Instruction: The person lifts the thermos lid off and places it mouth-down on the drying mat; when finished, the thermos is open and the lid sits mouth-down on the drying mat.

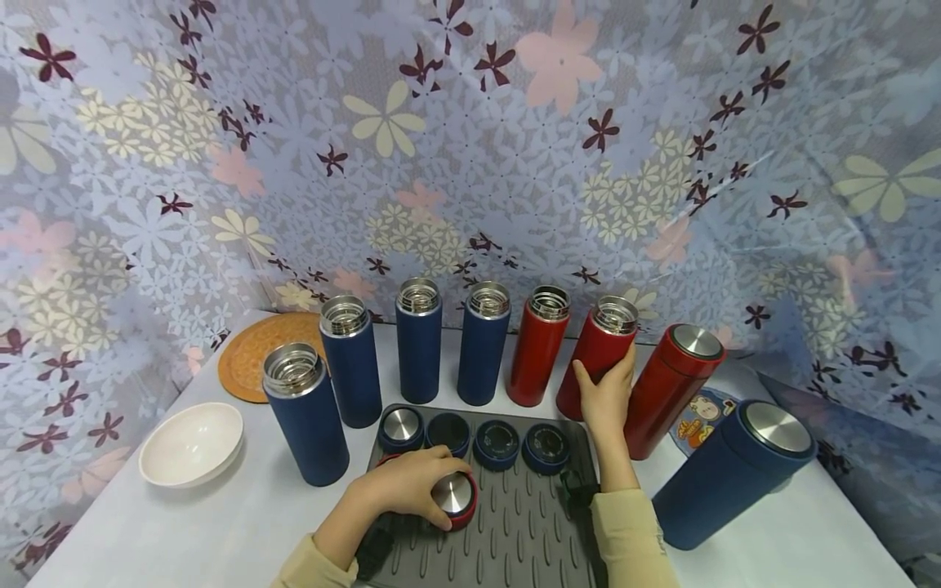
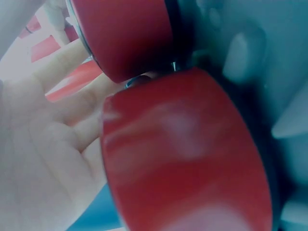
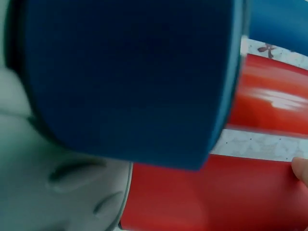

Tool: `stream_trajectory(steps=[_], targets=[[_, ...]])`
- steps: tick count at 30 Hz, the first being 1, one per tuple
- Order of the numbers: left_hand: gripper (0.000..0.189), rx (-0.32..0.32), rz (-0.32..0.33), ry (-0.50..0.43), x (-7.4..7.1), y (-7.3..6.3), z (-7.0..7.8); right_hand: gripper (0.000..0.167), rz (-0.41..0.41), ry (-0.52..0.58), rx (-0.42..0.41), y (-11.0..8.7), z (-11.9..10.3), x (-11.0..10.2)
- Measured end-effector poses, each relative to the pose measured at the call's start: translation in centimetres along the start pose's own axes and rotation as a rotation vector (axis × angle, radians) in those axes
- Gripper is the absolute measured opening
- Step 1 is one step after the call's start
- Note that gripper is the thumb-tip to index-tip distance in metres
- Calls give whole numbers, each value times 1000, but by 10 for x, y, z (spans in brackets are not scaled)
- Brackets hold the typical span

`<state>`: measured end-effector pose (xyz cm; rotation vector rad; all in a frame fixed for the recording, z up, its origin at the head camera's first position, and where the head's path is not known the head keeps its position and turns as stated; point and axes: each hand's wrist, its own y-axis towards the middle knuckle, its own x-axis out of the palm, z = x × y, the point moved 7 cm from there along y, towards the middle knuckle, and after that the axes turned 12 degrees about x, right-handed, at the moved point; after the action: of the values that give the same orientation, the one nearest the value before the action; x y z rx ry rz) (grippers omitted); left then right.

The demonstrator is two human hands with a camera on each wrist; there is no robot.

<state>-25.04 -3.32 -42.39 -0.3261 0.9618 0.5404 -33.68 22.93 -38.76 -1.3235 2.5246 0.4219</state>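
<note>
My left hand (image 1: 408, 483) reaches over the grey ridged tray (image 1: 507, 523), thumb and fingers around the rim of a red lid with a silver top (image 1: 453, 493). In the left wrist view two red lids sit side by side, the nearer red lid (image 2: 187, 154) large in front of the palm. My right hand (image 1: 608, 400) grips an uncapped red flask (image 1: 599, 347) standing behind the tray, thumb on one side and fingers on the other. A fingertip (image 3: 301, 169) lies on that flask in the right wrist view, with a blue lid (image 3: 125, 82) filling the foreground.
Several blue-rimmed lids (image 1: 496, 445) line the tray's back. Uncapped blue flasks (image 1: 419, 343) and another uncapped red flask (image 1: 540, 351) stand behind. Right are a capped red flask (image 1: 672, 392) and a capped blue flask (image 1: 735, 474); left, a white bowl (image 1: 193, 445) and orange round mat (image 1: 253, 359).
</note>
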Motion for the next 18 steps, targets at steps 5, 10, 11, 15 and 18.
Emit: stream_trajectory(steps=[5,10,11,15,18], targets=[[66,-1,6,-11,1,0,1,90,-30,-34,27,-2,-2,-1],[67,4,12,-17,1,0,2,92,-17,-57,34,-13,-14,-10],[67,5,12,-17,0,0,2,91,9,-58,14,-16,-18,-13],[65,21,20,3,-1,0,2,72,183,13,-232,-33,-44,-31],[63,36,32,26,-2,0,2,57,379,83,-495,-48,-61,-48]])
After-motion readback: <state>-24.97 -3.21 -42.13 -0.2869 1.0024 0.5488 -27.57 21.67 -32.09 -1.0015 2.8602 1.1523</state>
